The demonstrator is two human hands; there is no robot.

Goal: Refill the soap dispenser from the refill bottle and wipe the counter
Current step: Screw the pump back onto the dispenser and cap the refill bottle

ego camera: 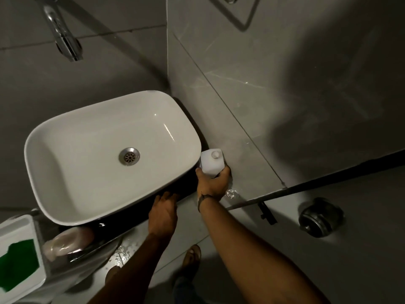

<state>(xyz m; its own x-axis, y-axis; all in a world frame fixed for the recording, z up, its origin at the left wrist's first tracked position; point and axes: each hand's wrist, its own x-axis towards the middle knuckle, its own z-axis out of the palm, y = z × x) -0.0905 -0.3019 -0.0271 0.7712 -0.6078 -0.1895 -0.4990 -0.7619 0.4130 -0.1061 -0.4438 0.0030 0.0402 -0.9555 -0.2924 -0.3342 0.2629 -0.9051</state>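
Note:
My right hand [213,183] grips a white capped refill bottle [212,162] standing upright at the right end of the dark counter [186,191], wedged between the white basin [109,154] and the grey wall. My left hand [163,212] rests palm down on the counter's front edge, fingers apart, holding nothing. No soap dispenser or cloth is clearly visible.
A chrome tap [63,38] juts from the wall above the basin. A white box with a green patch [18,260] and a pinkish wrapped object [70,240] sit at lower left. A chrome fitting [320,217] is on the right wall. My sandalled feet stand on wet floor [125,251].

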